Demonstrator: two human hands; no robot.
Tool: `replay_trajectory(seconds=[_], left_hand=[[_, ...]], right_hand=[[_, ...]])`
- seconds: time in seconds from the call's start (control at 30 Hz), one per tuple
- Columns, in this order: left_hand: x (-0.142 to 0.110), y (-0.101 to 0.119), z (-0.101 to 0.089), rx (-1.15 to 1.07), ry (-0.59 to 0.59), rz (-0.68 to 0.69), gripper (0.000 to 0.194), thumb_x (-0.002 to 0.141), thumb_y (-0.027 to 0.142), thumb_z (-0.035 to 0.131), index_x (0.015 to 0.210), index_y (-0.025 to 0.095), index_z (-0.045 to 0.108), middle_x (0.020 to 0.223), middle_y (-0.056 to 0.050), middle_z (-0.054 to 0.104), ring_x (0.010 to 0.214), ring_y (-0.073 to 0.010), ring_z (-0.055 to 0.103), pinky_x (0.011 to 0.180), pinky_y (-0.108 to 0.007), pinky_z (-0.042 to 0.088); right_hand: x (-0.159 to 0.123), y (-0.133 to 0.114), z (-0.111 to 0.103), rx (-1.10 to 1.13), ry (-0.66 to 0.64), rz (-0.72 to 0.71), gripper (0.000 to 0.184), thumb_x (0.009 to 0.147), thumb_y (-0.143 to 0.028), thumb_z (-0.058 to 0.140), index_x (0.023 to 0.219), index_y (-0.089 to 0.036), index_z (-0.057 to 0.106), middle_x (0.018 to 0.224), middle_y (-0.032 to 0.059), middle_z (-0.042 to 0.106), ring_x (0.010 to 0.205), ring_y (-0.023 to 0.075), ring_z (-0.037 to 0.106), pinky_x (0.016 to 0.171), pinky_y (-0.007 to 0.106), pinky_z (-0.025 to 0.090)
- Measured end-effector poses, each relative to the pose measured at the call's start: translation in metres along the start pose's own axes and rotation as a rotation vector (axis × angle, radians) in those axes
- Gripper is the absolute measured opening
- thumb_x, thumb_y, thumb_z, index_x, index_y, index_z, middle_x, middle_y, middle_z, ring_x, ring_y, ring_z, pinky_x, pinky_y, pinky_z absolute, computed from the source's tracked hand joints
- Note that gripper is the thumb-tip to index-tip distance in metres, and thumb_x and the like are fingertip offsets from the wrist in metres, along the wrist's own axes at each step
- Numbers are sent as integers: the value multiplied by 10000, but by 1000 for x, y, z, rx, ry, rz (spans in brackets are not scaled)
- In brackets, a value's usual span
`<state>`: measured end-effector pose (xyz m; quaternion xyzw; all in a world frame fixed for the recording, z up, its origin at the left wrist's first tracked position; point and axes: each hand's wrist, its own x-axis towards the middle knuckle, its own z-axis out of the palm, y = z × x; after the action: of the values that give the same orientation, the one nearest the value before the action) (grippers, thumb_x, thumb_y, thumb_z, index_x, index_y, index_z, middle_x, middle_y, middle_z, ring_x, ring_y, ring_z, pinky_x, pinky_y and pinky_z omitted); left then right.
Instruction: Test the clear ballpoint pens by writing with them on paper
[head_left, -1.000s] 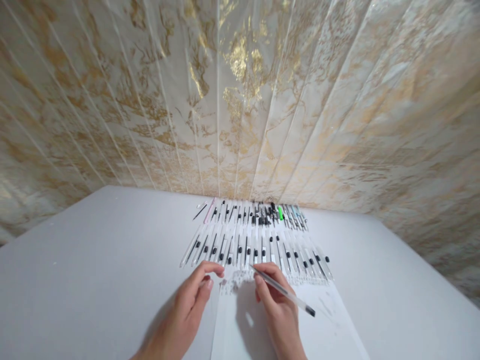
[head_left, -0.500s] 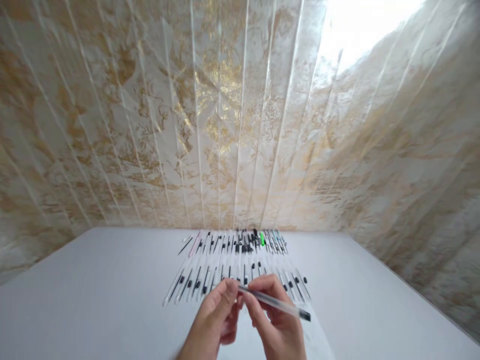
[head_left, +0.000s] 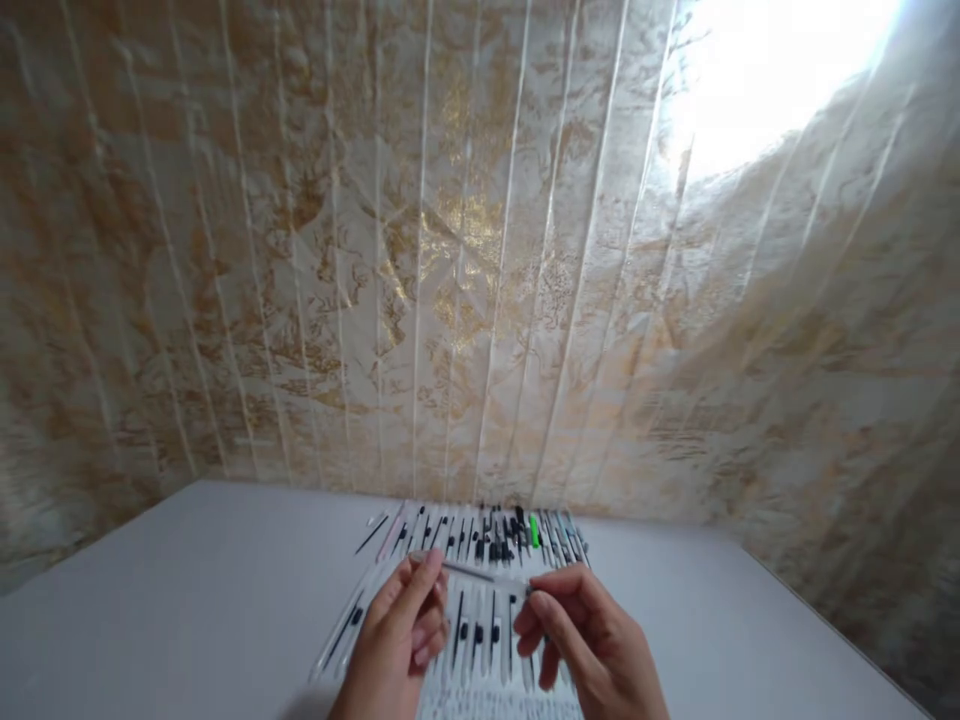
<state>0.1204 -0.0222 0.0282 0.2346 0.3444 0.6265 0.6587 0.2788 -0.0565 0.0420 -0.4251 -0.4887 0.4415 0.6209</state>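
A slim translucent pen (head_left: 480, 574) with a dark core spans the gap between my two hands, tilted slightly down to the right. My left hand (head_left: 405, 625) pinches its left end between thumb and fingers. At the other end, my right hand (head_left: 592, 635) has its thumb and index finger closed on the tip; a small dark part shows there, partly hidden by the fingers. Below the hands lies a row of clear pen barrels (head_left: 493, 640), with dark refills and small black caps. My hands cover much of that row.
Farther back, a second row holds black pens (head_left: 495, 540), a green pen (head_left: 534, 531) and a pinkish pen (head_left: 390, 535). All lie on a white table (head_left: 225, 580). A shiny gold-and-silver patterned sheet (head_left: 450, 250) rises behind the table. Printed paper (head_left: 495, 705) shows at the bottom.
My hands have moved apart along the pen. The right hand has shifted from the pen's middle to its right end, and the left hand has moved left. The view has tilted up.
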Motion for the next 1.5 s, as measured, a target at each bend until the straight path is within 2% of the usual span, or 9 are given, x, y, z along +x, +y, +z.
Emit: replay_trajectory(seconds=[0.23,0.37,0.53,0.63,0.77,1.03,1.17,1.4,1.5], left_hand=[[1,-1,-10,83,-39,8,475,601,479,876,782,161,574,652,77,519,402,25,237,376,-104,224],[-7,-6,-8,84,-98,-87,493,624,520,851,834,157,592,667,68,519,398,32,207,371,-107,166],[-15,-6,-5,74,-179,-301,670,681,765,649,1003,184,564,861,-1,637,370,50,150,368,-130,25],[-18,-1,-3,130,-231,-328,713,710,821,544,1039,188,526,1013,-78,684,354,60,160,375,-141,4],[-24,5,0,185,-285,-318,712,746,828,475,1055,187,500,1090,-146,700,341,59,168,374,-161,5],[-28,5,1,213,-402,-342,660,739,802,518,1019,205,546,1080,-123,703,325,57,176,366,-174,10],[-28,2,1,201,-386,-331,631,725,787,557,972,207,574,981,-103,716,313,53,164,358,-175,7],[-34,7,5,175,-260,-306,622,694,776,601,921,197,592,940,-92,709,332,45,141,357,-159,39],[-39,6,8,165,-253,-300,652,670,807,595,954,221,592,918,-64,706,331,42,144,357,-154,55]], right_hand=[[5,10,8,159,17,110,419,690,-529,813,793,-181,604,623,33,704,514,135,615,404,190,458],[-2,8,10,29,28,-3,408,742,-550,760,901,-186,668,636,8,670,469,108,536,457,227,474],[-9,-8,0,-181,130,-136,371,857,-573,622,832,-203,651,535,-41,548,486,103,502,502,209,434],[-9,-17,-8,-212,75,-101,384,870,-567,605,777,-195,617,520,-52,502,472,92,450,473,198,392],[-7,-19,-10,-171,14,-38,398,858,-570,619,769,-182,599,532,-54,490,474,86,430,457,193,374],[-7,-11,0,-100,-67,39,415,823,-568,668,745,-167,594,518,-45,516,444,71,429,412,175,354],[-9,-3,5,-55,-106,82,414,801,-561,694,735,-165,591,529,-18,576,401,73,452,366,174,344],[-14,4,11,26,-126,148,418,805,-566,688,785,-164,576,547,-9,604,406,80,513,356,155,386],[-21,12,21,74,-192,135,405,803,-561,687,807,-168,588,642,-5,596,441,75,508,373,164,405]])
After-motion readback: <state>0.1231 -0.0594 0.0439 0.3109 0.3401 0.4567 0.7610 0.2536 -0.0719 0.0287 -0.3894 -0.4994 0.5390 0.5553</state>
